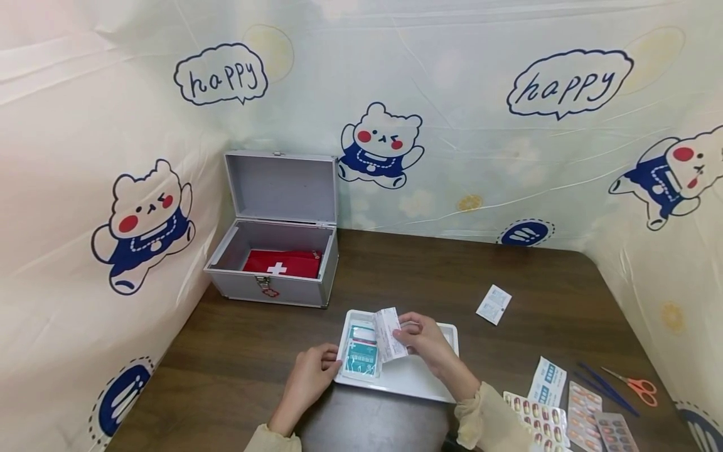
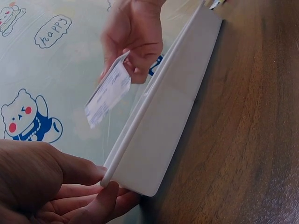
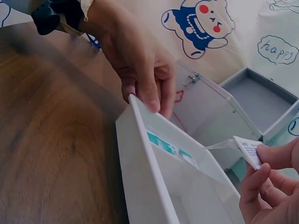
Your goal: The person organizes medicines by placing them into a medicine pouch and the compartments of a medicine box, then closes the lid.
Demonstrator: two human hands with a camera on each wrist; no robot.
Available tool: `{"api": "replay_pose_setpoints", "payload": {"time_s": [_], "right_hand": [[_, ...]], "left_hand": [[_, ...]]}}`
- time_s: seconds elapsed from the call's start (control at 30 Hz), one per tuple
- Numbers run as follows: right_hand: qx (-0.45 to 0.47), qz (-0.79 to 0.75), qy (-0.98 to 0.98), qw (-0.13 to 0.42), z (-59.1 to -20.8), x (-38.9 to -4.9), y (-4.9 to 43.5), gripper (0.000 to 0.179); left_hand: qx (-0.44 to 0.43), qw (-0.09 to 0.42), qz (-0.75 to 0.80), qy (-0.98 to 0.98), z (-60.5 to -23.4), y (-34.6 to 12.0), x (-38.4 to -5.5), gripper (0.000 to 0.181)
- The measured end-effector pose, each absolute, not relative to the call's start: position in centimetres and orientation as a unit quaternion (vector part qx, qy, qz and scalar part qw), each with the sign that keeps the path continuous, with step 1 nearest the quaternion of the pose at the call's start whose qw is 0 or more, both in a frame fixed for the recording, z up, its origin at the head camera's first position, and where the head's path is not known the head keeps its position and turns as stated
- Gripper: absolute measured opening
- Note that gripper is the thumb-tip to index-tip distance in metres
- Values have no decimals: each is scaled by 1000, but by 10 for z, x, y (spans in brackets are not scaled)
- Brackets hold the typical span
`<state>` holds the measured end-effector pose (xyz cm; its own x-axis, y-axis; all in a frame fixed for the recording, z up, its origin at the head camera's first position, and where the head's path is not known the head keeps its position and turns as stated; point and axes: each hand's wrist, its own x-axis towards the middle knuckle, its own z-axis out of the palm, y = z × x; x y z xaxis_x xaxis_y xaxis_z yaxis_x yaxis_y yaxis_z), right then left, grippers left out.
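Note:
A white tray (image 1: 418,379) lies on the table in front of me. My left hand (image 1: 312,373) pinches its left rim, thumb on top and fingers beneath, as the left wrist view shows. Inside the tray's left end is a green-and-white packet (image 1: 361,359) in clear wrapping. My right hand (image 1: 426,344) holds a small white printed packet (image 1: 388,333) between thumb and fingers, tilted above the tray. In the right wrist view, a clear film edge (image 3: 219,145) extends from the held packet (image 3: 250,150) toward the tray's rim.
At the back left stands a silver case (image 1: 277,294), lid raised, with a red pouch (image 1: 299,265) inside. Rightward lie a white sachet (image 1: 494,305), a blue-and-white packet (image 1: 548,383), several blister packs (image 1: 584,414), blue tweezers (image 1: 607,389) and orange-handled scissors (image 1: 641,387).

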<state>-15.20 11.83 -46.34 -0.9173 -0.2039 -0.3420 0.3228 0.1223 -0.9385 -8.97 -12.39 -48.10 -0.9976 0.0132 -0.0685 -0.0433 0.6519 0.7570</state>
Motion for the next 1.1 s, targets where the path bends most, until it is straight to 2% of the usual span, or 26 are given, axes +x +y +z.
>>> {"api": "replay_pose_setpoints", "payload": {"time_s": [0.37,0.53,0.9,1.1], "right_hand": [[25,-661,718,217,-466,-149,100,30],[15,-662,716,219,-469,-147,89,37],[-32,-620,762,184,-469,-144,73,56],[-112,-536,828,117,-474,-145,71,55]], "left_hand": [[-5,31,419,908,-481,-124,-89,21],[-8,34,421,906,-480,-123,-88,21],[-9,40,426,904,-480,-122,-87,22],[-16,43,426,903,-478,-123,-88,21]]}}
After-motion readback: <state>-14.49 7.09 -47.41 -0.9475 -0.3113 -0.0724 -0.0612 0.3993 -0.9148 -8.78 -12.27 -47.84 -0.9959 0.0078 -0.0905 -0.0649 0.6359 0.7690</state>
